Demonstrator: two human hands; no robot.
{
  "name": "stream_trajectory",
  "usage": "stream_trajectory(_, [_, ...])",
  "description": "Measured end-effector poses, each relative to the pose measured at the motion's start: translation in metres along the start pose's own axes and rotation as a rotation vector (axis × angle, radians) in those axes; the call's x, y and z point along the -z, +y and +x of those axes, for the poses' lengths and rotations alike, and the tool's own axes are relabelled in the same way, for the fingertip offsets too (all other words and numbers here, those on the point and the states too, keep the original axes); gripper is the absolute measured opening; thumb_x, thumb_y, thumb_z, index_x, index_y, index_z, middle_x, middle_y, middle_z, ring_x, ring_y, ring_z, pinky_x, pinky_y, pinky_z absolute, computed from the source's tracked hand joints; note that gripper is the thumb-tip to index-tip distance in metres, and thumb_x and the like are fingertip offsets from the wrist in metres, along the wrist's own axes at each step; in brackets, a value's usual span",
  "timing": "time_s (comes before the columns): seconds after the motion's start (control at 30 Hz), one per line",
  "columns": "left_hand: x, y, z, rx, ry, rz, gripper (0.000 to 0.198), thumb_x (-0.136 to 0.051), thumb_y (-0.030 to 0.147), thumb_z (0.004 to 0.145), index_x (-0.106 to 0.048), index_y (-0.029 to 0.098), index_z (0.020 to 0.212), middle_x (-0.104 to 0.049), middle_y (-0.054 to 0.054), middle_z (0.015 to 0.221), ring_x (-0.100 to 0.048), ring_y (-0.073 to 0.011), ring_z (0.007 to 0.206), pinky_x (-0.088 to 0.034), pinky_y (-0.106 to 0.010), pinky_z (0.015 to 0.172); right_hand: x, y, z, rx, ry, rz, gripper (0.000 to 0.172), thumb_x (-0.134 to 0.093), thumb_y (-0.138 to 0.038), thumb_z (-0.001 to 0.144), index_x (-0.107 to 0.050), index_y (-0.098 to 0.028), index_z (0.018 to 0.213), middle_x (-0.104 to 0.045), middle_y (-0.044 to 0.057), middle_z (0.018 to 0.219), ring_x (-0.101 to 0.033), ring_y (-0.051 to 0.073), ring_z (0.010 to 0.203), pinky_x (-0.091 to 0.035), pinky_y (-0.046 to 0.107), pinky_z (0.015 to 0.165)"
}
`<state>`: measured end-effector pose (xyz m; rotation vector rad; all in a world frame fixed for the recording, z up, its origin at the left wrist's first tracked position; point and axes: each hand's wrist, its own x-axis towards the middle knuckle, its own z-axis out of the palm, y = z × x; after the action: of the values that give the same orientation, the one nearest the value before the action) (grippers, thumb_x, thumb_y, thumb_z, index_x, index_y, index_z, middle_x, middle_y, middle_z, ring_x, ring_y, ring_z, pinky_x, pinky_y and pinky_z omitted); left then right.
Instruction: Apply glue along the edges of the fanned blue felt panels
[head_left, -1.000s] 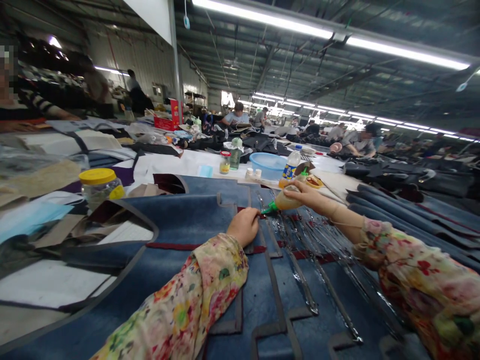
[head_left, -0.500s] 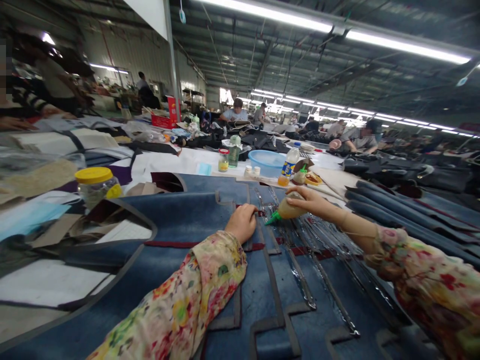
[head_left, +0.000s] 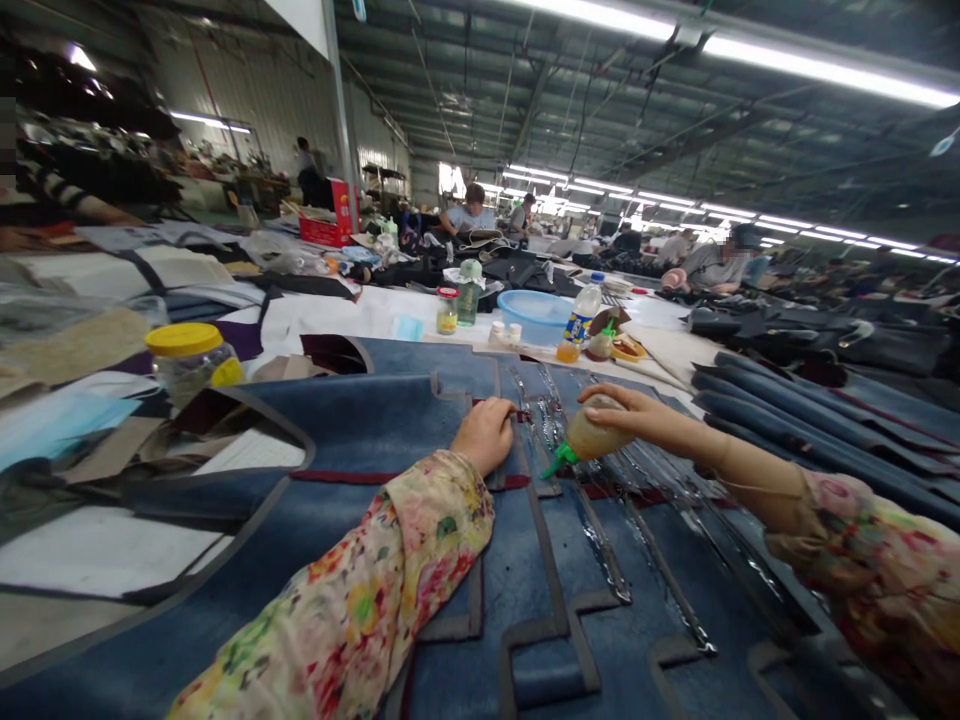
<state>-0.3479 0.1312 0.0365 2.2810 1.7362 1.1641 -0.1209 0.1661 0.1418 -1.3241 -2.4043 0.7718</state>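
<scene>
My right hand point(head_left: 619, 412) is wrapped round a squeeze bottle point(head_left: 592, 432) of yellowish liquid, tilted so that its green nozzle point(head_left: 559, 460) points down and left. The tip is at or just above a grey edge strip on overlapping blue leather panels point(head_left: 517, 560). Glossy wet lines point(head_left: 664, 575) of what looks like glue run along several strips to the right. My left hand point(head_left: 486, 434) is closed, its fingers curled at the edge of a blue leather panel point(head_left: 367, 415) near a dark red strip; the fingertips are partly hidden.
Behind the panels stand a soda bottle point(head_left: 581, 318), a light blue basin point(head_left: 536, 308), a red-lidded jar point(head_left: 447, 312) and a green bottle point(head_left: 469, 295). A yellow-lidded jar point(head_left: 191, 360) is on the left. Folded blue pieces point(head_left: 795, 440) lie at right. Other people sit farther back.
My right hand has moved the squeeze bottle toward me and slightly right, its nozzle lower along the strip. My left hand stays at nearly the same place on the panel.
</scene>
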Motion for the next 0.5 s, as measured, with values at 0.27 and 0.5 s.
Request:
stream_trajectory(0.27, [0.002, 0.001, 0.001, 0.001, -0.012, -0.004, 0.024, -0.043, 0.008, 0.078, -0.058, 0.016, 0.094, -0.061, -0.007, 0.092, -0.055, -0.0193, 0.089, -0.045, -0.033, 0.085, 0.001, -0.001, -0.005, 0.040, 0.078, -0.058, 0.040, -0.052, -0.049, 0.078, -0.054, -0.021, 0.106, -0.062, 0.005, 0.106, -0.056, 0.026, 0.101, -0.046, 0.036, 0.083])
stream_trajectory(0.5, [0.001, 0.001, 0.001, -0.008, -0.008, -0.001, 0.024, -0.043, 0.009, 0.079, -0.059, 0.016, 0.094, -0.061, -0.006, 0.092, -0.055, -0.0192, 0.089, -0.045, -0.032, 0.084, 0.007, -0.005, -0.019, 0.011, -0.005, -0.081, 0.041, -0.051, -0.053, 0.077, -0.056, -0.024, 0.105, -0.062, 0.004, 0.107, -0.057, 0.026, 0.100, -0.048, 0.036, 0.082])
